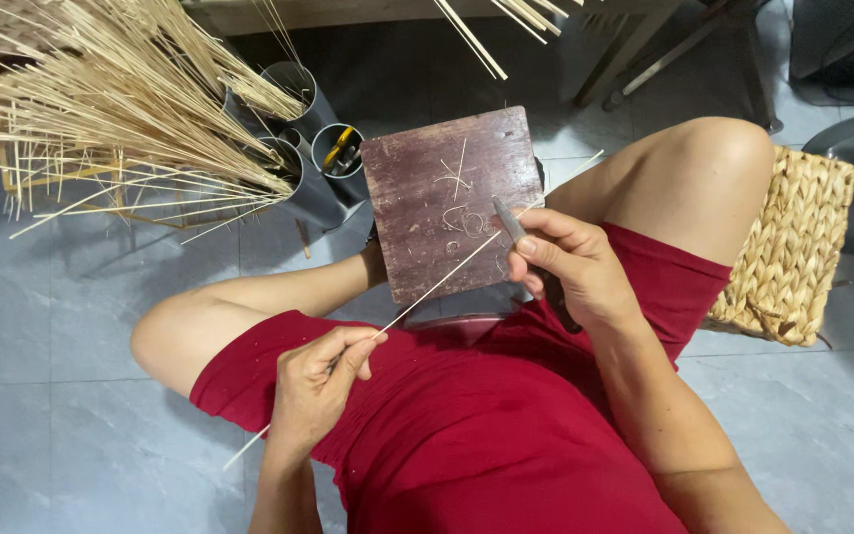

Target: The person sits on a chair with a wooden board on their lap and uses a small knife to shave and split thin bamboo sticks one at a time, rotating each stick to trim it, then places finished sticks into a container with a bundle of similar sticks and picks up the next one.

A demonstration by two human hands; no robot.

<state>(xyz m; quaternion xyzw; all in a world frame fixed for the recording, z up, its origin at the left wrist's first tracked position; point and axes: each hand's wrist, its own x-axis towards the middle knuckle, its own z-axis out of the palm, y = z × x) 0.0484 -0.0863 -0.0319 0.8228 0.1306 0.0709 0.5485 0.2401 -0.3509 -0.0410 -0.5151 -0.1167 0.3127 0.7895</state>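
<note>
My left hand (316,384) pinches a long thin bamboo sliver (427,294) that runs up and right across a dark worn wooden board (427,188). My right hand (565,267) grips a knife (508,220), its grey blade resting on the sliver over the board's right edge. Thin curled shavings lie on the board. The board stands between my knees, above my red shorts (486,415).
Grey tubes (313,188) at the upper left hold bundles of pale bamboo sticks (121,109) and a yellow-handled tool (338,146). A woven straw stool (793,247) is under my right thigh. Table legs (635,49) stand behind, on a grey tiled floor (51,326).
</note>
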